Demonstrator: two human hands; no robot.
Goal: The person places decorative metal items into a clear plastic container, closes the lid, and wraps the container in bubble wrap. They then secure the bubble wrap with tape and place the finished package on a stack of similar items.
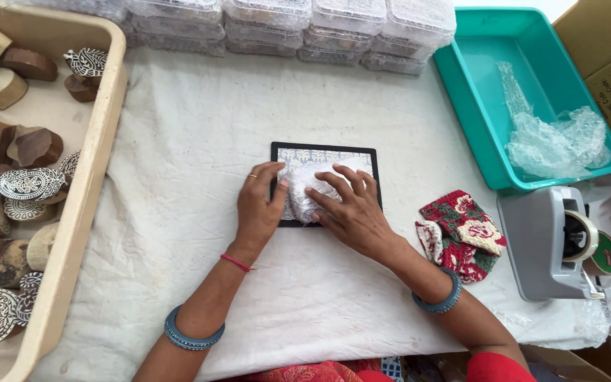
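A flat black-framed square with a pale blue patterned face [324, 154] lies on the white cloth in the middle of the table. On it rests a small bundle wrapped in bubble wrap [305, 185]. My left hand [259, 205] presses against the bundle's left side, thumb on the wrap. My right hand [348, 205] lies flat over the bundle's right side with fingers spread.
A beige tray [83, 205] of carved wooden printing blocks stands at the left. Stacked clear plastic boxes [291, 25] line the far edge. A teal tub [482, 85] holds crumpled bubble wrap. A grey tape dispenser [546, 244] and a red floral pouch [461, 233] sit at the right.
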